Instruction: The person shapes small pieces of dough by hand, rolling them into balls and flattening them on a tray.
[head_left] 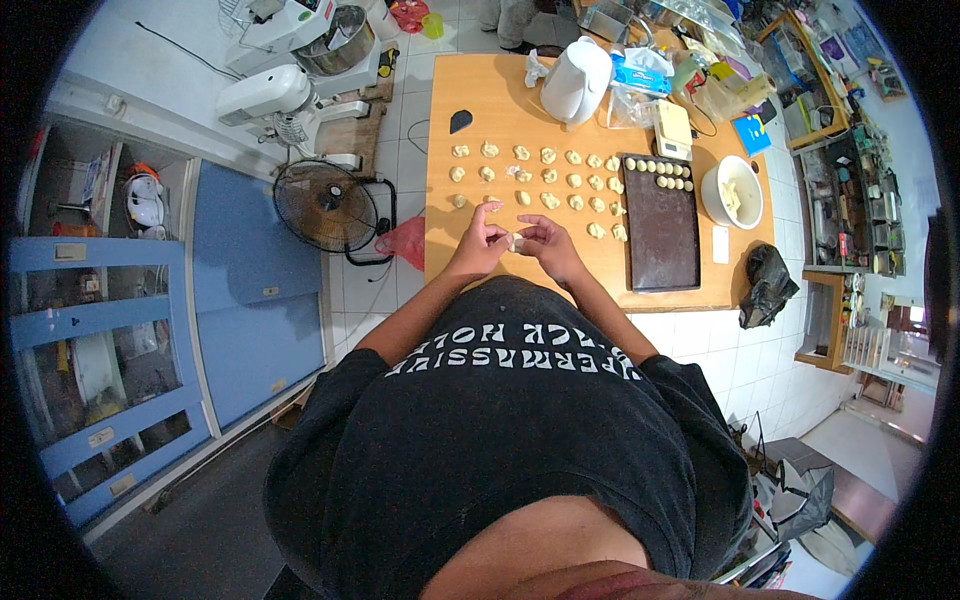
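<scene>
At the near edge of the wooden table [480, 110], my left hand [483, 243] and my right hand [550, 246] meet in front of my body. Their fingertips pinch a small piece of pale dough [516, 243] between them. Rows of rough dough lumps [548, 175] lie beyond my hands, several of them close to my fingers. To the right sits a dark baking tray [662, 240], with smooth round dough balls [668, 183] along its far end. A white bowl [711, 197] holding more dough stands right of the tray.
A cream kitchen scale [673, 132] and a white jug-like container [577, 82] stand at the back, near a blue packet [640, 74]. A dark scraper-like piece [460, 121] lies far left. Left of the table are a fan [325, 205] and a stand mixer [265, 95]. A black bag [768, 285] hangs at the right corner.
</scene>
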